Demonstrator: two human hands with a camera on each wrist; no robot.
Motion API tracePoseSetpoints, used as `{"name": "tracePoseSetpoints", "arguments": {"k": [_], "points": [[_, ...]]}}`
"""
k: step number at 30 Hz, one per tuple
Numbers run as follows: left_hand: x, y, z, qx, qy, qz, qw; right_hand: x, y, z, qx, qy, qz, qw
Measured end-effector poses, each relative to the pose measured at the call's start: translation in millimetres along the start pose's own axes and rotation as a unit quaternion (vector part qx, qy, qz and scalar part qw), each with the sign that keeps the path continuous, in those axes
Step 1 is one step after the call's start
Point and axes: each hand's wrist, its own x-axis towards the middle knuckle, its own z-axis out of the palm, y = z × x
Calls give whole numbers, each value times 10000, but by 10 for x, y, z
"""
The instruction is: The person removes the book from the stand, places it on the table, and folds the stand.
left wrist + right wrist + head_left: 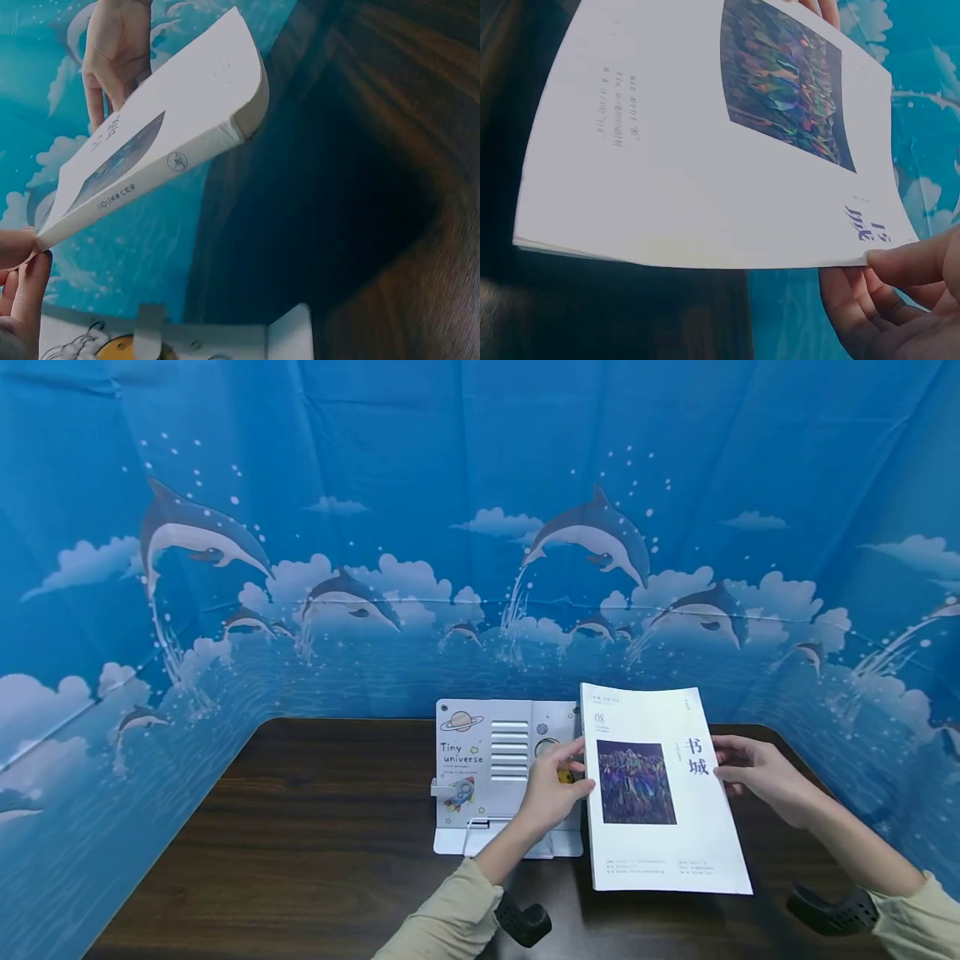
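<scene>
A white paperback magazine (637,852) with a dark colourful picture and Chinese characters on its cover is held up in both hands above the table. My left hand (553,787) pinches its left, spine edge, thumb in front and fingers behind. On the opposite edge my right hand (761,772) grips it, thumb on the cover and fingers underneath. The spine (150,180) shows lettering and a round emblem in the left wrist view. Just left of the magazine stands a white book stand (465,777) printed "Tiny universe" with a planet and a rocket, partly hidden by my left hand and the magazine.
The dark wood-grain table (300,843) extends to the left of the stand. A blue curtain (420,468) with dolphins and clouds hangs behind the table and along its sides. Black straps with camera mounts (522,920) sit at both wrists.
</scene>
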Motion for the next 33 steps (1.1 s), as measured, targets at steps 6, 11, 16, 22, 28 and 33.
{"name": "tracePoseSetpoints", "arguments": {"k": [6, 11, 16, 22, 28, 33], "points": [[-58, -8, 158, -95, -93, -279, 9995, -71, 136, -52, 14, -169, 293, 9994], [-103, -21, 271, -126, -100, -402, 9991, -113, 233, -84, 10, -300, 517, 9982], [-132, -73, 374, -234, -92, -492, 9985, -132, 332, -100, -33, -350, 536, 9979], [-157, -155, 488, -353, -11, -758, 9965, -124, 442, -101, -88, -377, 674, 9970], [-172, -233, 567, -482, 30, -966, 9942, -99, 536, -99, -21, -462, 807, 9957], [-171, -298, 622, -619, 4, -1165, 9913, -72, 607, -98, -69, -471, 892, 9949]]}}
